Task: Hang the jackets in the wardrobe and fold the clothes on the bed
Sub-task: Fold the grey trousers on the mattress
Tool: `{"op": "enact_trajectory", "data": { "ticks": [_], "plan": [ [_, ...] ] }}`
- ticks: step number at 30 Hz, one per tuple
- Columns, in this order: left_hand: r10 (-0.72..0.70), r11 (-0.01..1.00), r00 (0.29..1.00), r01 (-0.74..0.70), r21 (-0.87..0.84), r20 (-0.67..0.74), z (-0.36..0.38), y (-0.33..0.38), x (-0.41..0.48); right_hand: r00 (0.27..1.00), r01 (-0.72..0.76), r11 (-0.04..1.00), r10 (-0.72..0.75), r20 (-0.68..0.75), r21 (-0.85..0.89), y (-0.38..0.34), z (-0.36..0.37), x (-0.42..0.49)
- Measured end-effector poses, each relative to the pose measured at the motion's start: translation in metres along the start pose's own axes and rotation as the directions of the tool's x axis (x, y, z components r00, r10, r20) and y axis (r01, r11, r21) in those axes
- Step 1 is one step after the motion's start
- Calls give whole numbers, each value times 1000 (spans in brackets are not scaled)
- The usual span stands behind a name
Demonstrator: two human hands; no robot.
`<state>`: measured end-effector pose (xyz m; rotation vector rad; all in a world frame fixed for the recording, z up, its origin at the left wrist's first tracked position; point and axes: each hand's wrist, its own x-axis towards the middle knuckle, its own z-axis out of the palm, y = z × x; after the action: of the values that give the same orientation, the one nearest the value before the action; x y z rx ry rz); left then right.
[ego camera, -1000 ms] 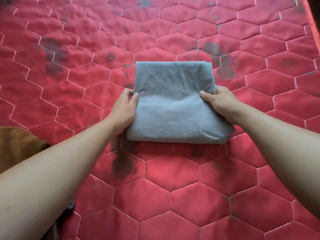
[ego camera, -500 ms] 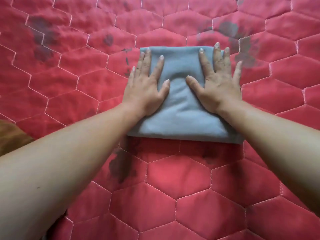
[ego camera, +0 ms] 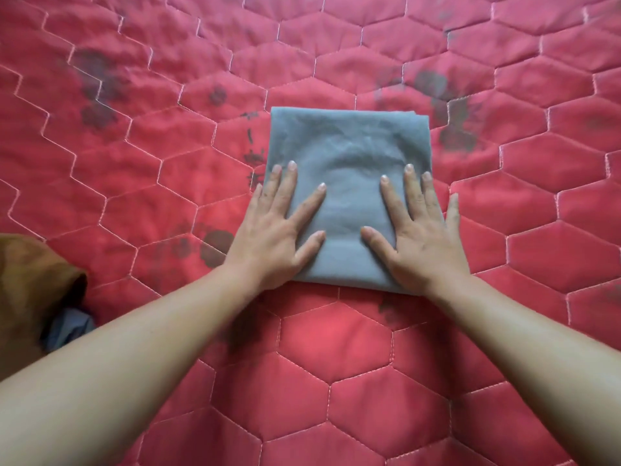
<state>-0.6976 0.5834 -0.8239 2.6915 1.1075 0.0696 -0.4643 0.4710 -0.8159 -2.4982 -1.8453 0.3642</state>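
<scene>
A grey garment [ego camera: 349, 142], folded into a neat rectangle, lies flat in the middle of the red quilted bed [ego camera: 336, 381]. My left hand [ego camera: 279, 233] presses flat on its near left part with fingers spread and straight. On the near right part my right hand [ego camera: 420, 237] lies the same way, palm down, little finger over the cloth's right edge. Neither hand grips the cloth.
A brown garment [ego camera: 30, 290] is heaped at the left edge, with a bit of blue-grey cloth [ego camera: 67, 327] poking out beneath it. Dark stains mark the bedcover around the folded piece.
Both hands let go of the fold's side edges, laid flat on top near the far edge, then slid back toward me to the near half of the cloth.
</scene>
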Motion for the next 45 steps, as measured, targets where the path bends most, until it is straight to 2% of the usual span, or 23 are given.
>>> {"op": "enact_trajectory", "data": {
  "ticks": [5, 9, 13, 18, 23, 27, 33, 38, 42, 45],
  "plan": [
    [-23, 1000, 999, 23, -2, 44, 1, 3, 1, 999, 4, 1000, -4, 42, 12, 1, 0, 0],
    [6, 993, 997, 2, 116, -74, -32, 4, 44, 993, 27, 1000, -25, -117, 15, -5, -34, 36],
    [-62, 993, 996, 56, 101, 58, -29, -5, 96, 999, 8, 998, -10, -44, -56, -6, -38, 95],
    [-85, 996, 995, 85, -1, 57, -9, -18, 111, 999, 2, 996, 3, -50, 92, 8, -12, 112],
    [-83, 997, 989, 83, 2, 125, -22, -18, 112, 999, -18, 999, 19, -30, 31, 4, -18, 111],
    [-59, 997, 988, 51, 56, 145, -39, -6, 82, 1000, 13, 1000, -13, 15, -12, -8, -29, 73],
    [3, 997, 949, 21, -74, 315, -54, 18, -21, 985, 99, 993, -87, 149, -70, -24, -37, -49],
    [-15, 975, 858, 127, -183, 514, -52, 35, -106, 941, 207, 976, -181, 287, -63, -37, -34, -140],
    [-88, 947, 851, 232, -220, 517, -52, 43, -122, 928, 130, 989, -94, 361, -76, -39, -32, -147],
    [-94, 909, 781, 321, -268, 618, -68, 46, -114, 907, 130, 992, -121, 403, 6, -45, -39, -136]
  ]
}}
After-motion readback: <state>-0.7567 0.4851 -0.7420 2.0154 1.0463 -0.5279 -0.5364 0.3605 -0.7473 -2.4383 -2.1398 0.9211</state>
